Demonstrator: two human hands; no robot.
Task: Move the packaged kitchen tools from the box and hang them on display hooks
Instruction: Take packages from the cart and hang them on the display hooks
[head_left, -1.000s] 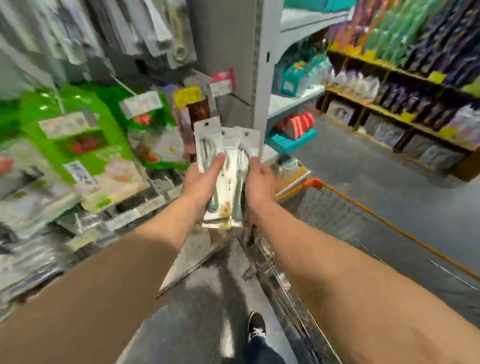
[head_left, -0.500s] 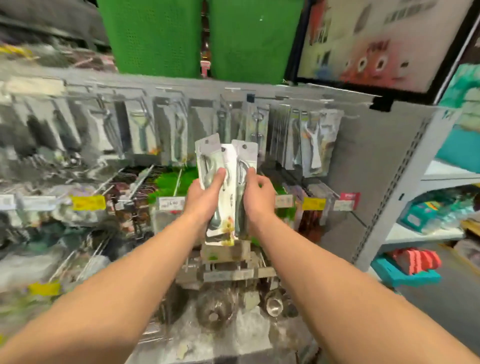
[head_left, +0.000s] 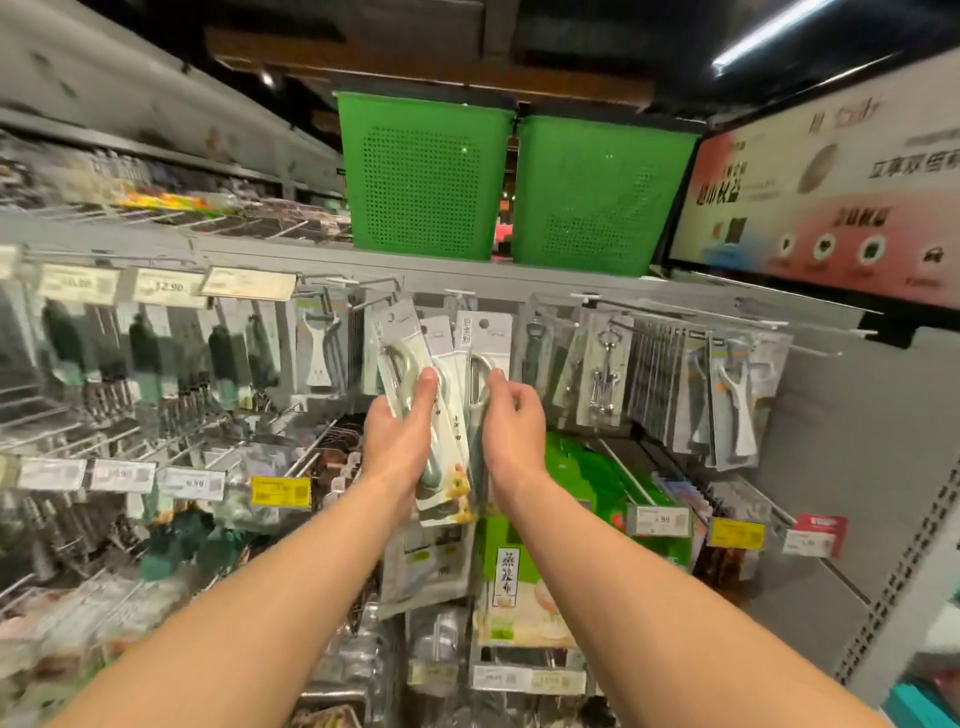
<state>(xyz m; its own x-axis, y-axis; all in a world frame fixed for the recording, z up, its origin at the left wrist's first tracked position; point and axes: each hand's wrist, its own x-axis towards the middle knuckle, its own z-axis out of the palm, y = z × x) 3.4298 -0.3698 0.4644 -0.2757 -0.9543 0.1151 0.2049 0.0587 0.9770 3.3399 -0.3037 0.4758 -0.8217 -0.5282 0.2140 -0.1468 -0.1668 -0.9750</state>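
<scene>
Both hands are reaching toward the hook rack. The left hand (head_left: 400, 441) is gripping a fan of packaged peelers (head_left: 451, 364) from the left, with its thumb lying across the front blister. The right hand (head_left: 511, 431) is curling round the right edge of the same bundle, apparently pinching the rightmost card, though blur is hiding the fingertips. The card tops are reaching just below the display hooks (head_left: 379, 285) above the hands. Carded corkscrews (head_left: 605, 374) are hanging right of the right hand, and two green baskets (head_left: 426, 176) are sitting well above.
</scene>
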